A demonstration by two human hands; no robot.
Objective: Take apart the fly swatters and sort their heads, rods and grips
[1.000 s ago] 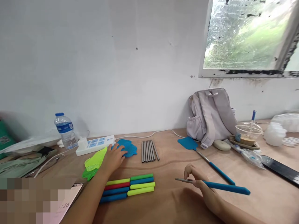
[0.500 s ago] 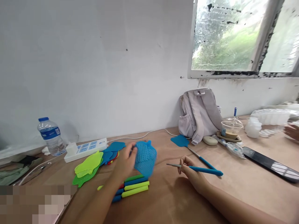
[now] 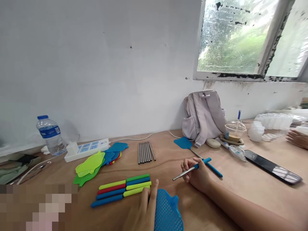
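Observation:
At the front edge of the view, my left hand (image 3: pixel 143 208) grips the left side of a blue mesh fly swatter head (image 3: pixel 167 211); its thumb side is partly hidden. My right hand (image 3: pixel 197 175) is closed around a fly swatter handle (image 3: pixel 186 173), with a blue grip and a metal rod pointing left. Behind that hand lies an assembled blue fly swatter (image 3: pixel 184 143). Left of centre are two rows of coloured handle grips (image 3: pixel 138 185) in green, blue, yellow and red. Several metal rods (image 3: pixel 146 152) lie side by side behind them. Loose swatter heads (image 3: pixel 90 164) are piled on the left.
A white power strip (image 3: pixel 88 149) and water bottle (image 3: pixel 51 134) stand at the back left. Along the right are a backpack (image 3: pixel 203 117), a drink cup (image 3: pixel 234 131), a black phone (image 3: pixel 271 166) and white plastic pieces (image 3: pixel 256 131). Another person's hand (image 3: pixel 298 138) is at the far right.
My left hand has taken a blue swatter head from the pile and brought it to the front. My right hand has turned the handle, its rod now tilting down to the left.

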